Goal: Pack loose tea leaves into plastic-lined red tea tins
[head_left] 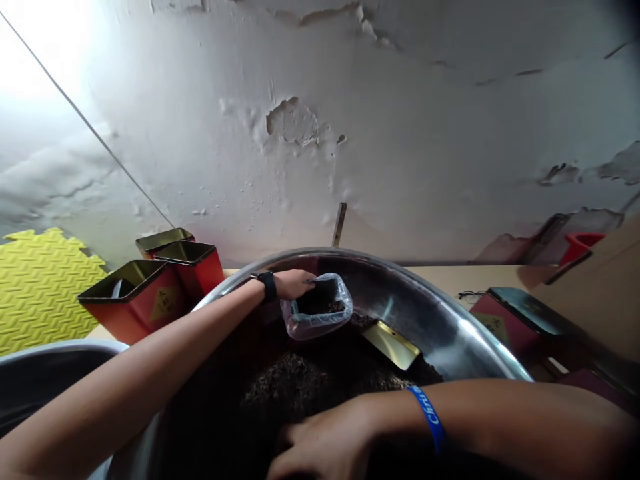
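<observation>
My left hand (295, 284), with a black band on the wrist, is closed on the left rim of a clear plastic bag (320, 325) that lines an open box-shaped container. Dark loose leaves, like dried tea (287, 383), show inside the bag and lie heaped in a large round metal basin (450, 333). Low in the basin, at the bottom of the view, is my right hand (325, 443), a blue wristband behind it. Its fingers point down at the dark leaves, with the tips hidden. A gold-coloured rectangular metal piece (393, 343) rests on the leaves between the bag and my right forearm.
Several open red tins (145, 300) stand left of the basin, by a yellow foam mat (45, 287). A second large vessel (55, 350) is at lower left. Closed red tins (515, 323) and a cardboard sheet (600, 300) are at right. A peeling wall (400, 167) rises behind.
</observation>
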Available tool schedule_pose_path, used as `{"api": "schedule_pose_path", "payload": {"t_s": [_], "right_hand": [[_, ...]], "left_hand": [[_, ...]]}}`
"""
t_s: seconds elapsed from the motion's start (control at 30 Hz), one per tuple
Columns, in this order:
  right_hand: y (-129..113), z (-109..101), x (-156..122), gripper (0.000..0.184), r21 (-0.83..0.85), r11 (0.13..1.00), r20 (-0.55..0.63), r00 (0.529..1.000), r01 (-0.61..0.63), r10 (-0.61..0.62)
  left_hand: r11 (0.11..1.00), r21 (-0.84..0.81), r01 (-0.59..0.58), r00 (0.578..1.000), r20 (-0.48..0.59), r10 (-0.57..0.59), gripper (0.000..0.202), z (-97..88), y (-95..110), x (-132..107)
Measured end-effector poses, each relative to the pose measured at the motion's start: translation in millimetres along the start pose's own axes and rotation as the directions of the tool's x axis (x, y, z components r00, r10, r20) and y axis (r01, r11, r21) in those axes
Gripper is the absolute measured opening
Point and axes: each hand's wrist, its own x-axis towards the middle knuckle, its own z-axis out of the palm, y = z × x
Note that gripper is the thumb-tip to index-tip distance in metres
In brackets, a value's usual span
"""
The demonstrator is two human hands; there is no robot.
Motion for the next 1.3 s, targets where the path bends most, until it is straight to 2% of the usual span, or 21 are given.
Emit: {"api": "schedule_pose_path", "payload": {"t_s": [0.1,0.17,0.23,0.37,0.47,0.53,0.57,0.63,0.67,0.7,0.73,0.83,0.97,1.0,1.03,1.1,1.17,1.2,1.23,1.3], "right_hand": [[-2.9,-4.6,-4.0,0.056,-0.048,0.995,0.017,0.997,0.082,-0.081],[-1.3,-9.4,-10.4,0.047,-0.079,0.986,-0.057,0.987,0.148,-0.152],[-0.1,-17.0,-19.9,0.038,-0.087,0.979,-0.183,0.963,0.183,-0.196],[-1.0,-40.8,-42.6,0.030,-0.013,0.986,-0.371,0.915,0.168,-0.161],[2.9,-58.9,-56.9,0.024,0.105,0.987,-0.531,0.846,0.123,-0.049],[11.4,-66.4,-62.2,0.020,0.183,0.982,-0.641,0.764,0.055,0.076],[17.5,-68.0,-63.3,0.018,0.203,0.979,-0.696,0.703,-0.002,0.146],[32.8,-67.5,-62.6,0.019,0.196,0.968,-0.798,0.547,-0.159,0.251],[41.1,-65.7,-61.3,0.021,0.175,0.954,-0.836,0.475,-0.244,0.275],[49.1,-63.6,-59.8,0.024,0.148,0.935,-0.859,0.426,-0.322,0.283],[56.0,-61.5,-58.6,0.028,0.113,0.916,-0.870,0.407,-0.386,0.279],[64.7,-58.1,-58.0,0.028,-0.022,0.847,-0.872,0.425,-0.532,0.244],[43.4,-56.5,-57.7,0.020,-0.150,0.714,-0.913,0.373,-0.685,0.166],[34.7,-54.1,-55.4,0.017,-0.185,0.696,-0.913,0.383,-0.693,0.139],[26.1,-50.5,-51.7,0.016,-0.237,0.700,-0.900,0.424,-0.673,0.103],[11.3,-39.5,-41.5,0.017,-0.362,0.765,-0.818,0.575,-0.532,0.012],[1.7,-25.8,-30.1,0.018,-0.430,0.856,-0.668,0.739,-0.287,-0.087],[-1.0,-18.9,-24.9,0.023,-0.428,0.886,-0.593,0.795,-0.177,-0.127],[-2.7,-12.5,-20.1,0.030,-0.410,0.907,-0.529,0.834,-0.092,-0.155],[-3.7,-1.5,-11.8,0.046,-0.366,0.930,-0.430,0.881,0.029,-0.197]], "left_hand": [[1.000,-0.004,0.010,1.000,0.008,-0.010,0.030,-1.1,1.8,-0.9],[1.000,-0.013,0.014,1.000,0.017,-0.013,0.030,-1.8,3.3,-1.8],[1.000,-0.020,0.010,1.000,0.021,-0.010,0.029,-2.0,4.3,-2.3],[1.000,-0.015,0.013,1.000,0.011,-0.013,0.029,-0.8,6.4,-2.2],[1.000,-0.011,-0.004,1.000,-0.003,0.004,0.029,-0.3,10.2,-2.8],[1.000,-0.003,-0.031,1.000,-0.001,0.031,0.028,-0.7,13.3,-4.0],[0.998,0.002,-0.064,0.998,0.008,0.064,0.026,-1.0,14.5,-4.8],[0.987,0.017,-0.157,0.987,0.021,0.156,0.024,-1.4,15.8,-6.1],[0.981,0.031,-0.192,0.981,0.021,0.191,0.026,-1.5,15.7,-6.3],[0.978,0.047,-0.204,0.979,0.017,0.203,0.029,-1.3,15.3,-6.2],[0.980,0.061,-0.189,0.982,0.005,0.189,0.029,-1.0,14.6,-5.8],[0.995,0.061,-0.084,0.996,-0.022,0.085,0.024,0.3,12.5,-3.5],[0.992,0.048,-0.117,0.993,0.003,0.117,0.024,0.3,14.5,-3.6],[0.992,0.046,-0.114,0.993,0.012,0.114,0.024,0.0,16.0,-4.4],[0.994,0.043,-0.100,0.995,0.017,0.099,0.026,-0.5,17.6,-5.3],[0.998,0.035,-0.049,0.999,0.019,0.049,0.031,-1.5,20.7,-7.0],[0.999,0.032,-0.017,1.000,0.025,0.016,0.033,-2.3,23.0,-8.1],[0.999,0.032,-0.012,0.999,0.030,0.011,0.033,-2.7,23.9,-8.4],[0.999,0.034,-0.009,0.999,0.035,0.008,0.033,-2.9,24.5,-8.5],[0.999,0.041,-0.011,0.999,0.041,0.009,0.034,-3.4,25.2,-8.7]]}}
